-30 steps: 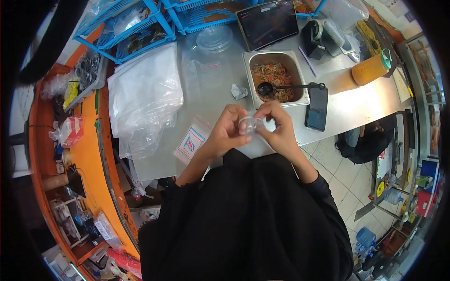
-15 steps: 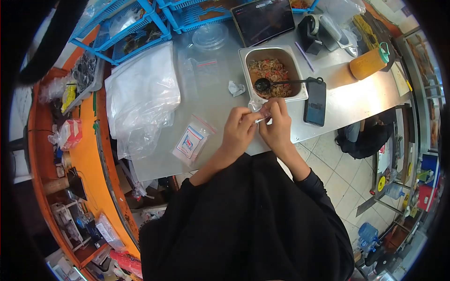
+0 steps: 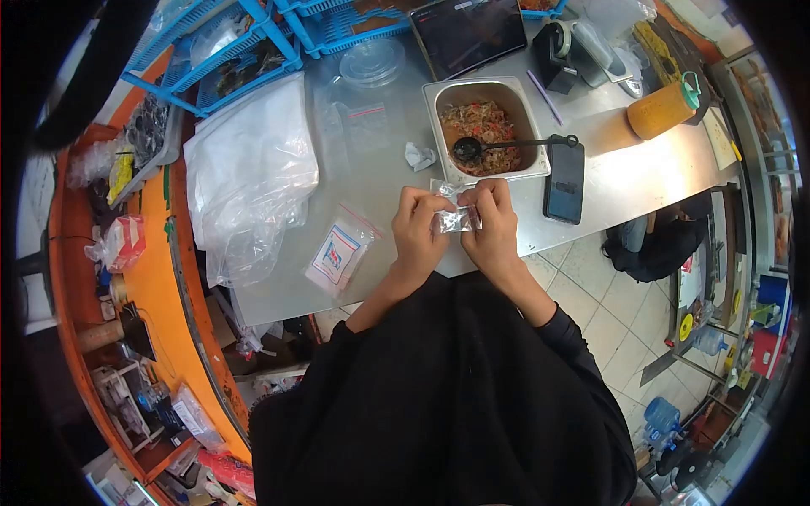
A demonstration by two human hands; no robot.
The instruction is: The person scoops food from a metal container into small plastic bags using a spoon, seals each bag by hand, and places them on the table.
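Note:
A small clear plastic bag (image 3: 456, 220) is stretched between my two hands at the table's front edge. My left hand (image 3: 419, 229) pinches its left side, and my right hand (image 3: 492, 226) grips the right side with curled fingers. Just beyond them stands a steel food pan (image 3: 533, 126) holding a chopped mixture (image 3: 487, 119) with red bits. A black ladle (image 3: 515, 146) lies in it, its bowl on the food and its handle over the right rim. To the left rests a printed zip bag (image 3: 339, 257).
A phone (image 3: 564, 183) lies right of the pan, with a yellow bottle (image 3: 664, 110) farther off. Plastic sheets (image 3: 253, 160) cover the table's left. A tablet (image 3: 467, 36), a round clear lid (image 3: 372, 62) and blue racks (image 3: 228, 63) stand behind. Another person (image 3: 656, 244) is low at right.
My hands have drawn slightly apart and the clear bag between them is now spread flatter and more visible. The whole view has shifted slightly.

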